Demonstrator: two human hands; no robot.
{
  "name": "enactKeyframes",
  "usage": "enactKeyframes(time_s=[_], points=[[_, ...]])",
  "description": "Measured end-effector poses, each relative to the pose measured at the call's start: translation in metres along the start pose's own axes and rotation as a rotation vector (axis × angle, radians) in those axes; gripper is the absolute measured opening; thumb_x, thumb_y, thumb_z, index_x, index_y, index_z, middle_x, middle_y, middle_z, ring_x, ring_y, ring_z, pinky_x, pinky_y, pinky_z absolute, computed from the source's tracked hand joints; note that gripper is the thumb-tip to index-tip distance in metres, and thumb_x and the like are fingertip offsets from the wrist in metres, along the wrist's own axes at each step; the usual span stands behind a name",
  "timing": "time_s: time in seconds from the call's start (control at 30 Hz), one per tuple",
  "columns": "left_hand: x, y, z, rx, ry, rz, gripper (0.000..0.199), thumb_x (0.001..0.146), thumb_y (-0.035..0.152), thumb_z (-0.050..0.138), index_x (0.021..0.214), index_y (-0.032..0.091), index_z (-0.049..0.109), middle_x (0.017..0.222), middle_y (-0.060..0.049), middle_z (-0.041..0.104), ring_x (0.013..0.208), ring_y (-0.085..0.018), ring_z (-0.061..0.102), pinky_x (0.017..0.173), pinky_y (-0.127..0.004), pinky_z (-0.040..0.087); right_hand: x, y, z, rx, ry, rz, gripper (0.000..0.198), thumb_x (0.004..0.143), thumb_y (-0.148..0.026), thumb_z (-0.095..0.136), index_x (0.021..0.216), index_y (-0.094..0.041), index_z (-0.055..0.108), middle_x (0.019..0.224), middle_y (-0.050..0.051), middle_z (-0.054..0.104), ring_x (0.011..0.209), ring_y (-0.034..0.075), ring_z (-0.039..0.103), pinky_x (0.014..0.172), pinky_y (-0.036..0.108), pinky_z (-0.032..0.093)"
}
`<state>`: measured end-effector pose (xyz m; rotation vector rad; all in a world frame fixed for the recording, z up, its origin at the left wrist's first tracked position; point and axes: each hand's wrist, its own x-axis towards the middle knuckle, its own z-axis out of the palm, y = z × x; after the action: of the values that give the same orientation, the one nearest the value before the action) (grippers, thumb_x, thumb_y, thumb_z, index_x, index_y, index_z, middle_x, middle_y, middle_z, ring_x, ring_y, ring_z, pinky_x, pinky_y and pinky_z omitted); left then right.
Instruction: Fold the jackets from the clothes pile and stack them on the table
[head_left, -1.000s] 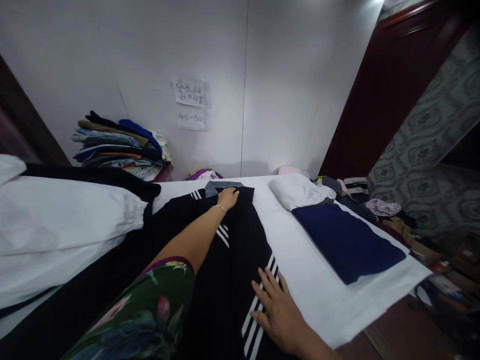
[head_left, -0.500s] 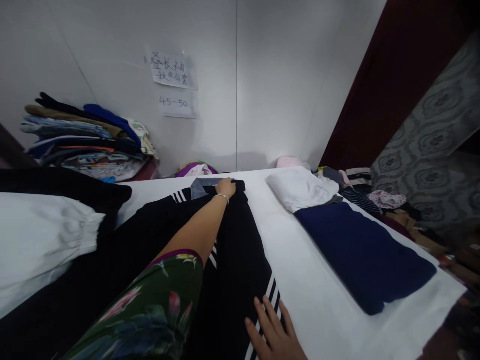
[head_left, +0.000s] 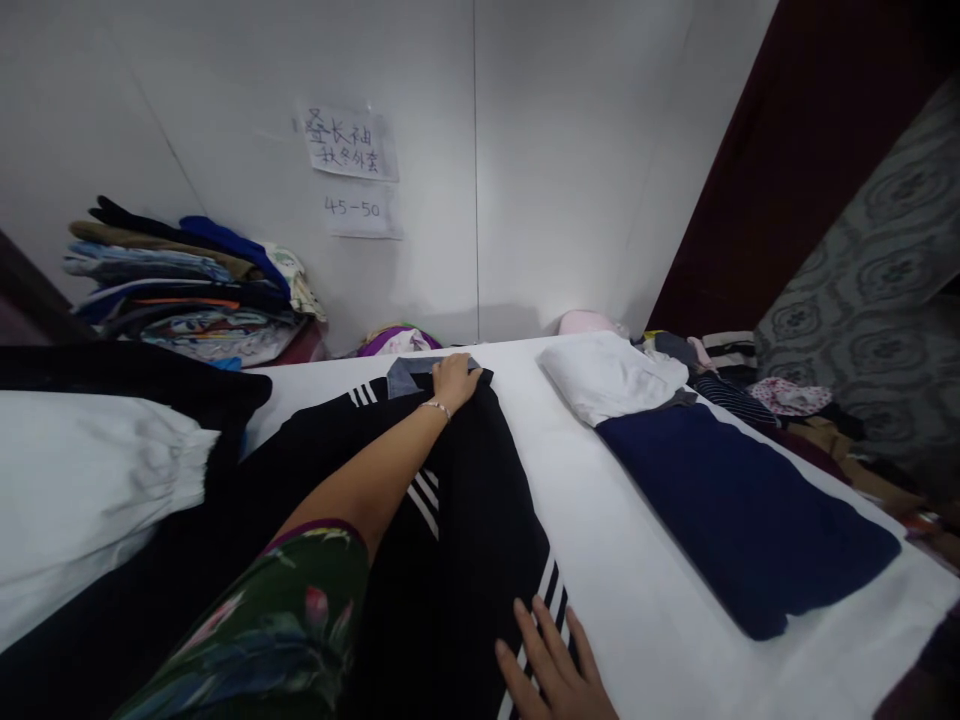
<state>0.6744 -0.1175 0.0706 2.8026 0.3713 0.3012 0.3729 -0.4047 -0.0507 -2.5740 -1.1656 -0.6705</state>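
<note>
A black long-sleeved top (head_left: 480, 480) with bands of white stripes lies spread on the white table, its blue-grey collar part (head_left: 409, 375) at the far end. My left hand (head_left: 454, 382), with a bracelet at the wrist, rests on the top beside that collar. Its fingers look laid over the cloth rather than curled, though their tips are partly hidden. Close to me, my right hand (head_left: 559, 665) is spread flat over the white stripes at the garment's right edge. Part of the top is covered by my left forearm and floral sleeve.
To the right lie a folded navy garment (head_left: 742, 510) and a white garment (head_left: 611, 375) on the table (head_left: 637, 590). A white garment with a gathered cuff (head_left: 97, 470) is at left. Stacked clothes (head_left: 195, 290) stand back left; more clothes (head_left: 787, 395) lie beyond the right edge.
My left hand has flattened and shifted slightly on the cloth near the collar, from a more curled hold. My right hand stays on the stripes. The view has shifted a little.
</note>
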Motion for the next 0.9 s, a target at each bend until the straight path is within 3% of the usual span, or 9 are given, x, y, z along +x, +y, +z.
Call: enactKeyframes(time_s=[0.1,0.27,0.37,0.47,0.63,0.77,0.83,0.9], points=[[-0.024,0.0,0.012,0.003,-0.121,0.181,0.056,0.091,0.051,0.041,0.141,0.027,0.041,0.154,-0.004,0.033,0.143,-0.023,0.022,0.117,-0.043,0.009,0.004,0.009,-0.003,-0.057,0.035,-0.074,0.049,0.095,-0.042,0.046,0.143,-0.032,0.038,0.142,0.005,0.049,0.129,0.028,0.048,0.103,0.048,0.043],[-0.034,-0.006,0.025,0.004,-0.31,0.173,0.058,0.087,0.055,0.043,0.137,0.025,0.047,0.153,-0.009,0.033,0.142,-0.029,0.027,0.112,-0.054,0.018,0.014,0.026,-0.014,-0.091,0.025,-0.291,0.069,0.088,-0.059,0.05,0.145,-0.023,0.037,0.139,0.013,0.05,0.124,0.029,0.053,0.098,0.041,0.046],[-0.035,-0.001,0.011,-0.026,-0.277,0.147,0.059,0.092,0.055,0.032,0.139,0.023,0.044,0.156,-0.012,0.024,0.144,-0.028,0.019,0.113,-0.052,0.016,0.015,0.023,-0.024,0.034,-0.094,-0.205,0.07,0.087,-0.052,0.056,0.147,-0.026,0.034,0.147,0.012,0.038,0.13,0.032,0.046,0.103,0.047,0.041],[-0.056,-0.001,-0.009,-0.059,-0.23,0.161,0.057,0.093,0.053,0.032,0.14,0.023,0.043,0.157,-0.01,0.022,0.145,-0.025,0.016,0.115,-0.048,0.012,0.015,0.015,-0.039,0.159,-0.257,-0.07,0.065,0.088,-0.047,0.056,0.147,-0.03,0.033,0.153,0.008,0.026,0.137,0.034,0.034,0.108,0.054,0.033],[-0.134,-0.022,-0.041,-0.111,-0.164,0.148,0.047,0.09,0.043,0.045,0.13,0.022,0.053,0.149,-0.008,0.04,0.138,-0.021,0.033,0.114,-0.035,0.022,0.025,0.007,-0.062,0.254,-0.443,0.025,0.058,0.093,-0.048,0.045,0.146,-0.026,0.036,0.155,0.01,0.022,0.143,0.033,0.019,0.112,0.06,0.021],[-0.21,-0.032,-0.053,-0.163,-0.147,0.051,0.035,0.087,0.034,0.05,0.117,0.018,0.062,0.123,-0.01,0.062,0.113,-0.021,0.057,0.1,-0.031,0.04,0.033,0.014,-0.071,0.382,-0.506,0.087,0.06,0.092,-0.052,0.045,0.145,-0.024,0.037,0.155,0.01,0.023,0.144,0.03,0.014,0.114,0.059,0.013],[-0.244,-0.031,-0.054,-0.199,-0.177,0.011,0.028,0.085,0.034,0.054,0.108,0.02,0.065,0.111,-0.007,0.067,0.102,-0.02,0.062,0.092,-0.03,0.045,0.033,0.022,-0.076,0.523,-0.478,0.152,0.061,0.093,-0.054,0.042,0.146,-0.024,0.037,0.154,0.01,0.025,0.144,0.026,0.018,0.115,0.056,0.015],[-0.271,-0.027,-0.053,-0.244,-0.222,-0.036,0.025,0.084,0.036,0.056,0.104,0.022,0.064,0.103,-0.005,0.069,0.093,-0.018,0.065,0.083,-0.027,0.049,0.028,0.031,-0.082,0.645,-0.353,0.246,0.061,0.094,-0.054,0.039,0.145,-0.021,0.038,0.154,0.01,0.026,0.144,0.023,0.02,0.116,0.05,0.02]])
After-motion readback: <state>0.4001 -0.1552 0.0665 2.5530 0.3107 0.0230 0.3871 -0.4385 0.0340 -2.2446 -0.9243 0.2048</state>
